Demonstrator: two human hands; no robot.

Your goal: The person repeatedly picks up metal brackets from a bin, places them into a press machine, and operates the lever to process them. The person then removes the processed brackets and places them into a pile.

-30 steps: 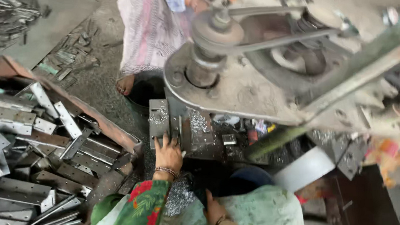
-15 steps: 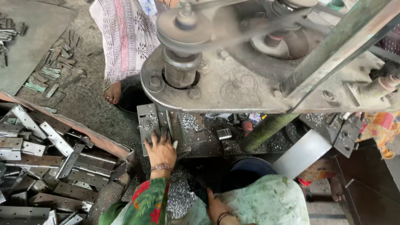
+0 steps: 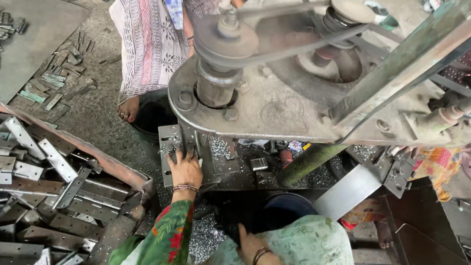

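The left hand [image 3: 184, 169] lies palm down on the grey metal plate [image 3: 171, 156] at the front of the press bed, fingers spread and pointing in under the machine body; it grips nothing that I can see, it just rests flat on the steel, with a beaded bracelet at the wrist and a red and green flowered sleeve [image 3: 160, 249] running back from it. The right hand [image 3: 249, 246] is low down near the person's lap, against the pale green cloth [image 3: 304, 247] over the knee, beside a dark round tub [image 3: 283, 208] — its fingers are turned away and tucked under, so I cannot tell whether it holds anything. Between the two hands the floor is heaped with small bright metal shavings [image 3: 202, 239]. Above them stands the heavy grey press [image 3: 279, 105], with its pulley [image 3: 226, 38] and belt on top and a green painted beam [image 3: 411, 46] slanting across the right. To the left, well apart from the hands, a rusty tray [image 3: 118, 172] is piled with flat grey hinge blanks [image 3: 15, 177], overlapping every which way. On the far side of the press another person stands in a patterned pink and white garment [image 3: 148, 37], one bare foot [image 3: 128, 109] on the gritty floor.
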